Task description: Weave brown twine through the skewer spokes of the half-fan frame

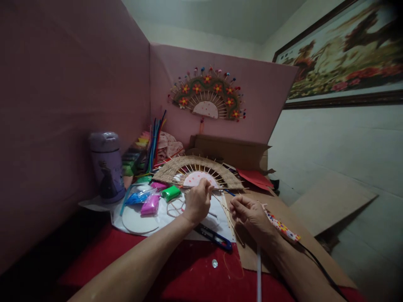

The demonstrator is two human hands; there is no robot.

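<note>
My left hand (199, 202) is closed in a pinch in front of a half-round fan (171, 167) woven with tan twine over thin sticks. Its fingertips overlap the fan's white half-disc with pink dots (197, 178); what they pinch is too small to tell. To the right, my right hand (248, 213) also pinches, with its contents hidden. Thin wooden sticks (232, 222) lie between the hands. A dark blue cutter (217, 238) rests below my left hand. Beside my right wrist is a flower-patterned glue gun (281, 226) with a black cord.
Bags of coloured clay (150, 205) and a white disc (138, 220) lie left, near a purple bottle (108, 167). Pipe cleaners (154, 142) stand behind. A finished flowered fan (208, 90) hangs on the pink board. Cardboard (252, 260) and a glue stick (258, 277) are at right.
</note>
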